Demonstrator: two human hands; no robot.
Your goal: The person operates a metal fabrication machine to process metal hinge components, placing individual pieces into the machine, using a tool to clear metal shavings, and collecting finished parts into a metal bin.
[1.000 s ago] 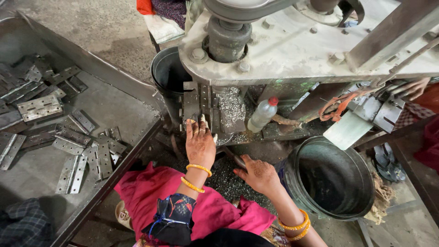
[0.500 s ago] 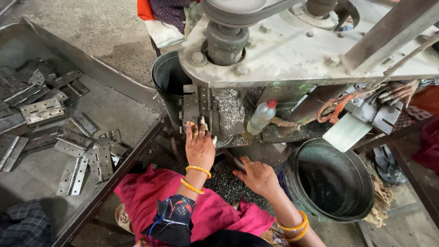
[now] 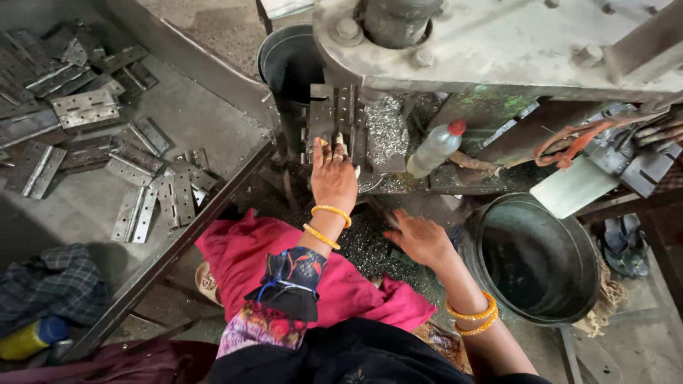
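My left hand (image 3: 332,174) reaches forward to the die block (image 3: 334,117) at the front of the grey press machine (image 3: 498,43), fingertips pressed on a small metal piece there. What the fingers grip is hidden by the hand. My right hand (image 3: 420,238) rests lower, fingers spread on the dark bed strewn with metal chips (image 3: 363,245), holding nothing. Both wrists wear yellow bangles. A pink cloth (image 3: 256,263) covers my lap.
A sloped metal tray (image 3: 92,206) on the left holds several flat steel hinges (image 3: 149,203). A black bucket (image 3: 541,259) stands at the right, another dark bucket (image 3: 288,60) behind the die. A plastic bottle with a red cap (image 3: 434,148) lies on the machine bed.
My left hand stays at the die block. My right hand has shifted slightly on the chip-covered bed. The camera has tilted a little.
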